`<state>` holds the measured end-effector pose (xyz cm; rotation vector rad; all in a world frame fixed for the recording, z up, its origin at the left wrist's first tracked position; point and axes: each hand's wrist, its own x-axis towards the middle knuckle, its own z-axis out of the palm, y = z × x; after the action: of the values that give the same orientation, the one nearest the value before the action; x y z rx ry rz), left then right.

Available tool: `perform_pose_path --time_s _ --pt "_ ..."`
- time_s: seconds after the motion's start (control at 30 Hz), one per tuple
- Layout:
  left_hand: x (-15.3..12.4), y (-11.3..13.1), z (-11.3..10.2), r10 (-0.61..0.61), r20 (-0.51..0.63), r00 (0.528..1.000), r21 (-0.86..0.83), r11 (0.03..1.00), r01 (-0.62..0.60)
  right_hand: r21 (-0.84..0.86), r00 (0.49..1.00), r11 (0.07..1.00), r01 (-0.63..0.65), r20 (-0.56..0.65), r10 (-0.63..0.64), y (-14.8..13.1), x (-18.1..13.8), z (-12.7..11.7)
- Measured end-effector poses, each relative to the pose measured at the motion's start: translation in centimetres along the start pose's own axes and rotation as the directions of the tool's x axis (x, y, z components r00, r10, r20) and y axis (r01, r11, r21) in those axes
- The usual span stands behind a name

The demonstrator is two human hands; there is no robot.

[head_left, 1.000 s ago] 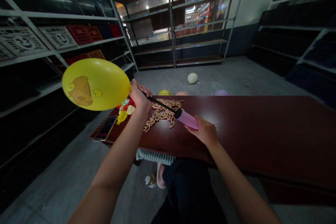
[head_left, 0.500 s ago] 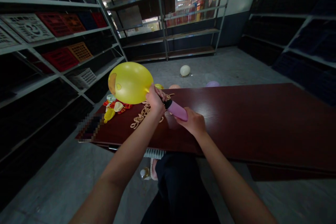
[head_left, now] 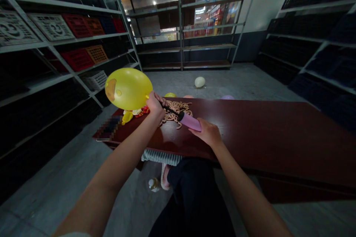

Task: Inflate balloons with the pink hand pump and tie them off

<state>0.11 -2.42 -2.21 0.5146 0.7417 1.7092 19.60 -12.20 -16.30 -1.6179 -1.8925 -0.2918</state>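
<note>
My left hand (head_left: 155, 104) is closed around the neck of an inflated yellow balloon (head_left: 128, 88) with a brown print, held on the black nozzle of a pink hand pump (head_left: 190, 121). My right hand (head_left: 208, 134) grips the pink pump body from behind, over the dark red table (head_left: 264, 133). The black rod of the pump shows between my two hands. A heap of beige rubber bands (head_left: 175, 111) lies on the table just beyond the pump.
Uninflated coloured balloons (head_left: 135, 112) lie at the table's left end. Inflated balloons sit behind the table, and a white one (head_left: 199, 82) rests on the grey floor. Metal shelving with plastic crates (head_left: 78, 57) lines the left, back and right walls.
The pump has been drawn out again, so its black rod shows between my hands where half a second ago the pump was pushed in. The camera view shifted; the balloon sits closer in than a second ago.
</note>
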Motion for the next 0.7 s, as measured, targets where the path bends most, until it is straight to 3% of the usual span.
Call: perform_pose_path --time_s 0.2,0.33,0.53,0.7 --pt "2.2 4.5 -0.6 0.01 0.005 1.0 0.015 1.0 -0.01 0.005 0.998 0.998 0.06 -0.038 -0.059 -0.2 -0.1 -0.3" --pt "2.5 5.8 0.2 0.047 0.047 0.998 0.017 0.999 -0.048 0.012 0.995 0.997 0.073 -0.074 -0.072 -0.2 0.0 -0.2" --pt "0.5 4.3 2.8 0.194 0.154 0.969 -0.037 0.981 -0.191 -0.012 0.993 1.0 -0.021 -0.112 0.019 0.6 0.1 0.2" --pt "-0.5 0.5 3.7 0.172 0.195 0.966 -0.031 0.985 -0.17 -0.02 0.993 0.998 -0.059 -0.106 0.056 1.0 0.2 0.6"
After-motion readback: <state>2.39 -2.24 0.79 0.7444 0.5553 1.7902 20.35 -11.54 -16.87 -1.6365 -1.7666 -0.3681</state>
